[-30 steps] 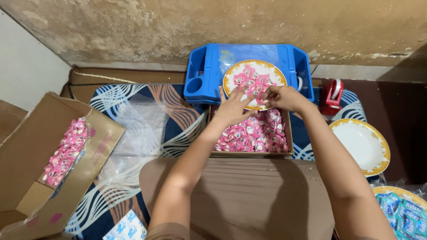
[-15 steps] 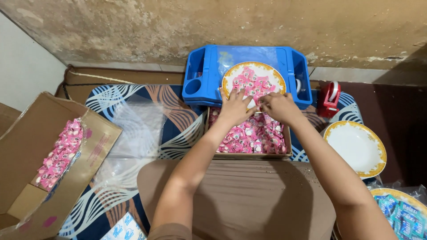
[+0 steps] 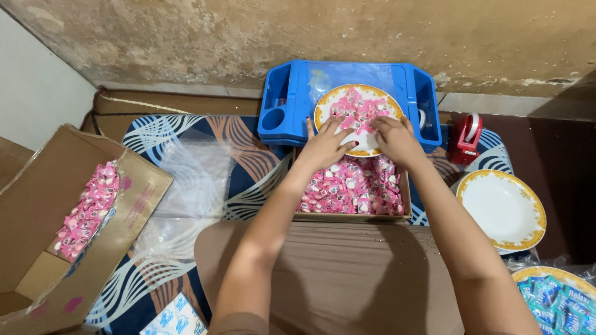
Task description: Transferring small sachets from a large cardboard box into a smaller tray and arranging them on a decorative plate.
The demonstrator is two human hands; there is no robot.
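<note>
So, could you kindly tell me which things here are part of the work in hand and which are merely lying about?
In use:
left hand and right hand, on the gold-rimmed plate of pink sweets
blue tray under that plate
shallow box of pink sweets

Lying about:
empty gold-rimmed plate
red tape dispenser
cardboard carton
plate of blue packets

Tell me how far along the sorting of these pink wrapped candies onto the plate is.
Done: a layer of pink wrapped candies lies on the gold-rimmed white plate in the blue plastic tray. In hand: left hand and right hand rest on that plate. Left: the shallow cardboard box is full; a second gold-rimmed plate is bare.
</note>
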